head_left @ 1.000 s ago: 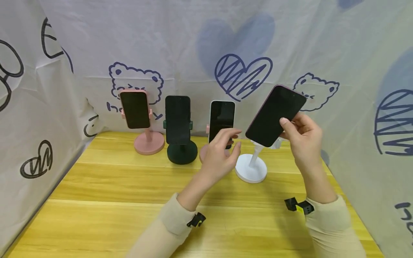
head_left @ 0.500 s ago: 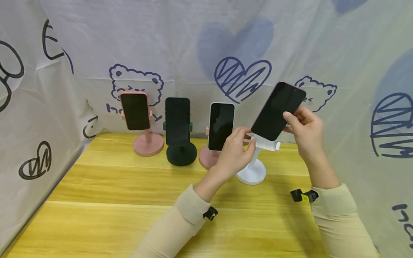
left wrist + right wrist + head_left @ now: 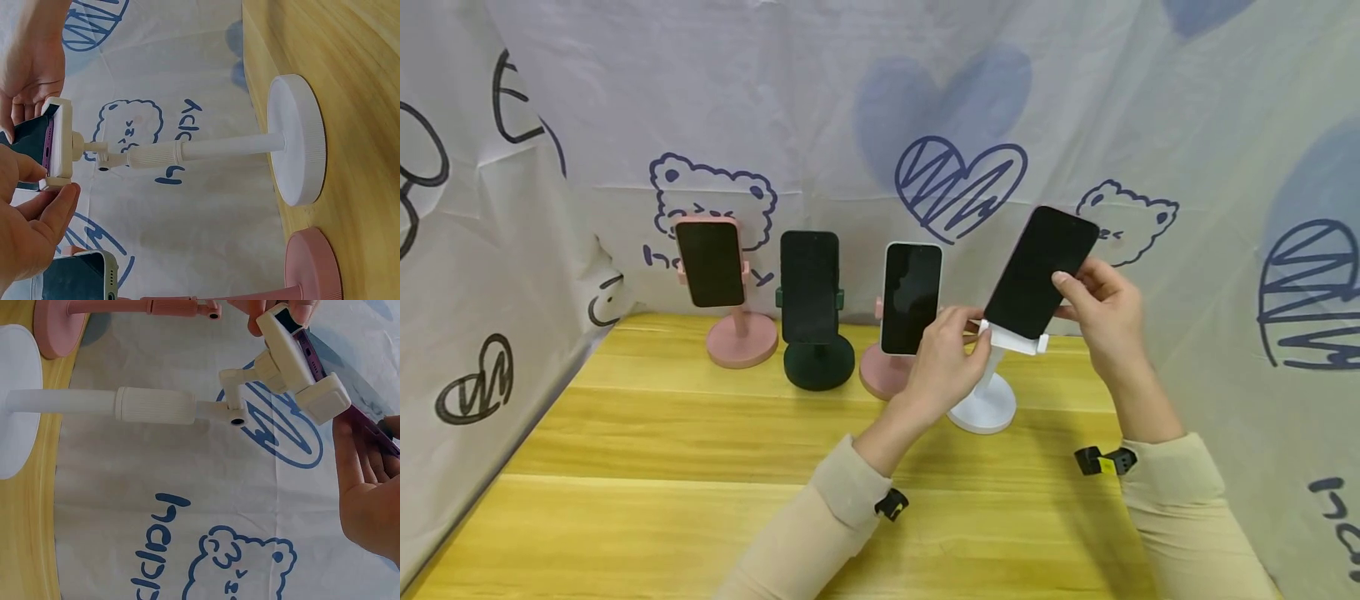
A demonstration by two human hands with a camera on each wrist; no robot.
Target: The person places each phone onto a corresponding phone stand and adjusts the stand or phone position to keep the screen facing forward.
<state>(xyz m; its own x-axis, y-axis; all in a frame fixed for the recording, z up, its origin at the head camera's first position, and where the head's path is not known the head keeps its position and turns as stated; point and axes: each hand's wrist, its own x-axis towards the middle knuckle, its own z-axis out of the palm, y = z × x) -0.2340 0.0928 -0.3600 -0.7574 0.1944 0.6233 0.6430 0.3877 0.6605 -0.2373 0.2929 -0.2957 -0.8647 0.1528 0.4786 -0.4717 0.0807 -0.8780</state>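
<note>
My right hand (image 3: 1108, 321) grips a black-screened smartphone (image 3: 1041, 271) by its right edge, thumb on the screen. In the right wrist view the phone's edge (image 3: 369, 425) is purple. Its lower end sits at the cradle (image 3: 62, 140) of a white phone stand (image 3: 985, 408), between the cradle's side arms, and the phone leans to the right. With thumb and fingers, my left hand (image 3: 947, 354) pinches the cradle's left arm. The left wrist view shows the thumb close to the phone's lower end; whether it touches the phone I cannot tell.
Just left stands a pink stand (image 3: 883, 375) bearing a white-edged phone (image 3: 912, 296). Further left are a dark green stand (image 3: 818, 367) with a phone (image 3: 810, 287) and another pink stand (image 3: 741, 346) with a phone (image 3: 710, 262). Behind the wooden table (image 3: 647, 500) hangs a printed cloth (image 3: 827, 100).
My left hand has moved right from in front of the white-edged phone to the white cradle. My right hand has brought the phone onto the cradle, lowering it slightly in the last half second.
</note>
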